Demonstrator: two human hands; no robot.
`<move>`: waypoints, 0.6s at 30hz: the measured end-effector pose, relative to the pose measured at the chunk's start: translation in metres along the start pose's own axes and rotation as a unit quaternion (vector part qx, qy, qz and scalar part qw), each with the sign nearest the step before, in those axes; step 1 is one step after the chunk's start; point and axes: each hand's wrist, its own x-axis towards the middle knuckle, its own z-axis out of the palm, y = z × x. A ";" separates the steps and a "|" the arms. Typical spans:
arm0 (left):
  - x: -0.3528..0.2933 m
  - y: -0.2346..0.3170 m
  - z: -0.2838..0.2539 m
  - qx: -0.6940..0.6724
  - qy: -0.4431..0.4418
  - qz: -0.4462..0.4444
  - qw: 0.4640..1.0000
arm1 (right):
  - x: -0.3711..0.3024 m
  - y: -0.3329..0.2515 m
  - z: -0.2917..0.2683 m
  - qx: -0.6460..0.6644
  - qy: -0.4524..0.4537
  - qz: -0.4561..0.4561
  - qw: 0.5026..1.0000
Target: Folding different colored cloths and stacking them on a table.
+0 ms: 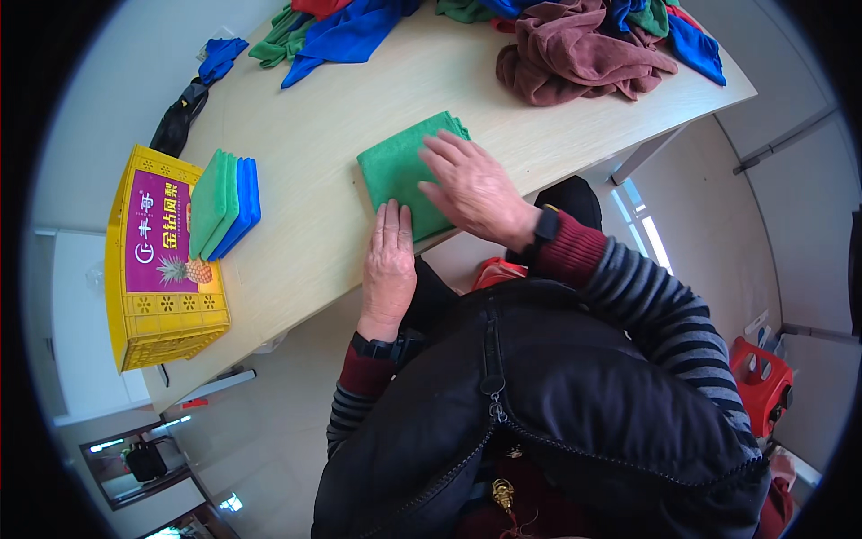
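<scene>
Folded green cloth (392, 168) at the tabletop's (310, 135) near edge | my left hand (389, 269) and right hand (478, 190) flat over it, grasping nothing | likely smoothing a fold | next probably needs an edge pinched

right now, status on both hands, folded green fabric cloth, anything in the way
Left hand at near left edge of folded green fabric cloth; right hand over its right side. Cloth flat on pale table. Crumpled brown fabric beyond, not touching it.

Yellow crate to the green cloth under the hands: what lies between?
Head view: folded green and blue cloths by the crate, then bare tabletop up to that green cloth.
</scene>
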 end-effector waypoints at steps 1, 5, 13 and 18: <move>0.001 0.002 0.000 -0.005 -0.002 0.000 1.000 | 0.009 -0.001 0.013 -0.051 0.019 0.021 0.998; 0.001 0.001 0.000 -0.009 -0.003 0.004 1.000 | 0.021 0.010 0.045 -0.150 0.026 0.077 0.985; -0.003 -0.002 -0.004 -0.010 0.001 0.012 1.000 | 0.015 0.021 0.051 -0.160 -0.029 0.095 0.982; -0.014 -0.004 -0.012 -0.049 0.015 0.008 0.999 | 0.016 0.021 0.050 -0.161 -0.029 0.093 0.982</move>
